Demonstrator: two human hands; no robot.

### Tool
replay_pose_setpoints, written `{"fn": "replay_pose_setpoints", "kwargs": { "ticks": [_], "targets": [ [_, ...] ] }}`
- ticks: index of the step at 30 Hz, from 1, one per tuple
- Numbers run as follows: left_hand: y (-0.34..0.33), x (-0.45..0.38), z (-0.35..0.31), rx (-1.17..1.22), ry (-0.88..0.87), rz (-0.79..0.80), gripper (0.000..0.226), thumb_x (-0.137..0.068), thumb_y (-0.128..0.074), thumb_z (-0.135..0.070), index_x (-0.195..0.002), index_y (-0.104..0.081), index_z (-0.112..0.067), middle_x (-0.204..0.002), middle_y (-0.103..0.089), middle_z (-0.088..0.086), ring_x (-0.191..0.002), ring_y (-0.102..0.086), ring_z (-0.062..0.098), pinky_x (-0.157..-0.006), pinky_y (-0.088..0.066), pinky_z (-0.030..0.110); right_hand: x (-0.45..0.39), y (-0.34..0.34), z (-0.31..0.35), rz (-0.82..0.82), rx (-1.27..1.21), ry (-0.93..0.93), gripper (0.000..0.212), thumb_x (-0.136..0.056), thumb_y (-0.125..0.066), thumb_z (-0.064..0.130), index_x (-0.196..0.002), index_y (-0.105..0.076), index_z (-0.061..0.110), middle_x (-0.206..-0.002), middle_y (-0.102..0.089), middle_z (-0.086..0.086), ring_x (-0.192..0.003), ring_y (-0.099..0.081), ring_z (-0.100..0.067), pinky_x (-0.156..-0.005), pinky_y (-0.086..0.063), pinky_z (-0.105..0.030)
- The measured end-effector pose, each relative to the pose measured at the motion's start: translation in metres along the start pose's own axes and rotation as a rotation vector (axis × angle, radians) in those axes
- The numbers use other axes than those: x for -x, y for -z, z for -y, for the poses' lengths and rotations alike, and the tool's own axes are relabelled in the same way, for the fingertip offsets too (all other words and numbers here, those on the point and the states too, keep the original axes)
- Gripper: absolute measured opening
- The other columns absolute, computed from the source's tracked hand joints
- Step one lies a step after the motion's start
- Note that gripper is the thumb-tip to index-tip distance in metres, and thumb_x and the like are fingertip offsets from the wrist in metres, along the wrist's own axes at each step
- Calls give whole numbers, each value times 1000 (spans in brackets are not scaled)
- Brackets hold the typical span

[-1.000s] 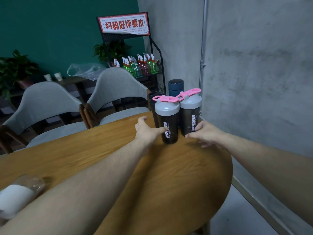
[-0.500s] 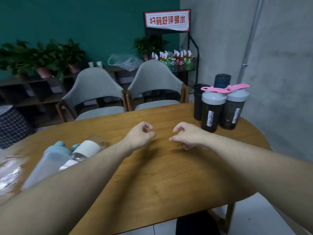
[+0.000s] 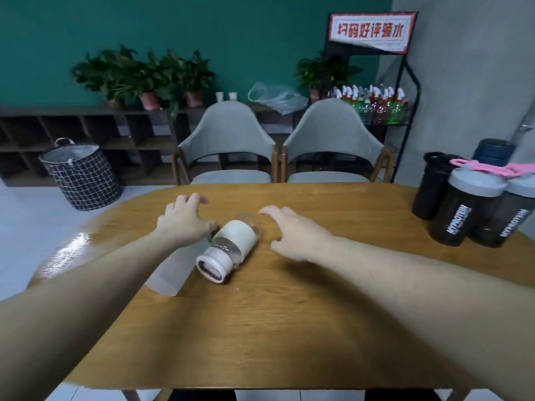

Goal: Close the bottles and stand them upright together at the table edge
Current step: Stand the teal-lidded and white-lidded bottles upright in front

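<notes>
On the wooden tabletop [image 3: 289, 328], our spread, empty hands, left [image 3: 185, 219] and right [image 3: 298, 234], flank a clear bottle [image 3: 231, 244] lying on its side, white-sleeved, pale pink cap toward us; a frosted bottle [image 3: 173, 270] lies just beside it under our left wrist.

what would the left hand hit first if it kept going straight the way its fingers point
Probably nothing close: the left hand points away across bare table toward the far edge and the grey chair. The lying clear bottle sits to its right, beside that line. Depth is hard to judge.
</notes>
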State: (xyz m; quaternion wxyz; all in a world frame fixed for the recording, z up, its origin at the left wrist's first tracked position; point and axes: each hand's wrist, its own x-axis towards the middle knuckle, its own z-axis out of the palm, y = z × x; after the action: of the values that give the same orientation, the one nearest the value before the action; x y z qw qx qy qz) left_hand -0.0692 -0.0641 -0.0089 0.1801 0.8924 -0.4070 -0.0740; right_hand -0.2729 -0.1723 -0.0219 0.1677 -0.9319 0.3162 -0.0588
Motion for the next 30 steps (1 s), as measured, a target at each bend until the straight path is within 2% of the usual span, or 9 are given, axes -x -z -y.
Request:
{"fn": "replay_pose_setpoints", "kwargs": {
  "ticks": [5, 9, 14, 16, 20, 23, 26, 28, 30],
  "targets": [
    [2, -14, 45, 132, 206, 111, 79, -84, -69, -48, -150, -30, -31, -150, -36, 15, -134, -42, 40, -107, -39, 49, -33, -19, 31, 125, 405, 237, 87, -88, -63, 7, -158, -20, 38, -167, -15, 2, -150, -20, -29, -118, -27, -53],
    [-4, -25, 57, 276, 244, 244, 91, -87, -71, -44, -157, -16, -27, -148, -43, 17, -120, -50, 32, -94, -41, 39, -53, -34, 45, 252, 636, 381, 97, -88, -68, 12, -160, -9, 39, -171, -4, 5, -156, -1, -26, -123, -9, -58],
    [-14, -35, 55, 385, 305, 346, 103, -86, -73, -39, -160, -1, -32, -152, -39, 13, -110, -44, 27, -86, -39, 40, -64, -49, 43, 138, 677, 472, 92, -86, -75, 25, -158, -18, 35, -162, -28, 4, -149, -26, -27, -121, -20, -55],
    [-14, -36, 56, 425, 319, 363, 105, -83, -75, -39, -159, -2, -36, -150, -40, 12, -110, -48, 30, -82, -43, 42, -63, -52, 40, 67, 685, 501, 80, -86, -73, 30, -154, -29, 32, -153, -39, 3, -139, -38, -28, -116, -26, -56],
    [-14, -35, 53, 515, 340, 340, 108, -79, -79, -39, -159, -8, -33, -148, -43, 12, -109, -52, 30, -74, -47, 42, -49, -51, 27, 15, 633, 490, 79, -78, -76, 30, -147, -36, 29, -142, -47, 4, -130, -44, -29, -110, -32, -64],
    [-10, -33, 40, 656, 287, 281, 125, -57, -86, -45, -158, -15, -29, -136, -53, 8, -110, -59, 29, -81, -54, 49, -34, -41, 9, -58, 451, 406, 76, -76, -74, 30, -143, -39, 27, -141, -48, 5, -129, -46, -27, -111, -34, -58],
    [-7, -30, 20, 785, 222, 199, 121, -66, -88, -35, -159, -12, -29, -139, -51, 6, -116, -58, 31, -91, -51, 55, -22, -28, -8, -165, 151, 258, 74, -69, -77, 33, -135, -44, 29, -131, -54, 7, -117, -54, -23, -94, -48, -44],
    [-9, -25, 0, 798, 155, 152, 138, -48, -94, -44, -159, -12, -32, -146, -46, 4, -121, -57, 32, -91, -53, 55, -12, -14, -23, -249, -29, 159, 73, -66, -80, 34, -130, -46, 31, -125, -55, 8, -110, -58, -20, -84, -53, -40],
    [-16, -21, -22, 770, 92, 105, 153, -26, -95, -54, -157, -20, -31, -147, -44, 4, -122, -56, 32, -92, -55, 55, 1, 2, -38, -324, -143, 66, 75, -66, -81, 37, -132, -47, 32, -126, -56, 9, -109, -59, -16, -84, -55, -37]
  ]
}}
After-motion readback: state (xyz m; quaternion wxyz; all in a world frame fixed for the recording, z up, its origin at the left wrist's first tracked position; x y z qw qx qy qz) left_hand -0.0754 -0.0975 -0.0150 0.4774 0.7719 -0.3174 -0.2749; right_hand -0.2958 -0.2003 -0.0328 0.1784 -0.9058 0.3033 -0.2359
